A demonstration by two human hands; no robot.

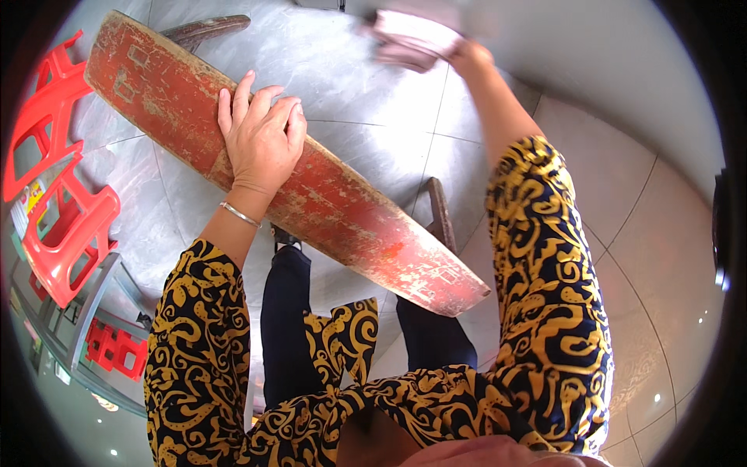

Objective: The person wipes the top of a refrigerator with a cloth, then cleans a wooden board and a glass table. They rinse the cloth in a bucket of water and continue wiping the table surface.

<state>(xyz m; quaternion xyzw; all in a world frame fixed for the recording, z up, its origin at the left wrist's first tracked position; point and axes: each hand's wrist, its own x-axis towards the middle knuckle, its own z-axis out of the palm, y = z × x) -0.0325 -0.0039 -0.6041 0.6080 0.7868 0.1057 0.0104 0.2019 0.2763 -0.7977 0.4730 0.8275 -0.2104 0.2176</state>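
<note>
A long wooden bench [344,198] with worn, chipped red paint stretches diagonally before me. My left hand [262,134] lies across its seat board, fingers spread and reaching over the far edge. A silver bangle [240,214] circles that wrist. Two of the bench's dark legs show, one past its upper left end and one by its lower right. Farther off, near the wall, my right hand [471,58] is closed on a pinkish-white cloth [414,35]. Motion blurs the cloth, and its folds cannot be made out well.
Red plastic stools [70,233] stand at the left, with a glass-sided case [93,315] below them. A pale wall [589,64] rises at the upper right. Large grey tiles [362,152] cover the floor. My dark-trousered legs [286,327] are close to the bench's near side.
</note>
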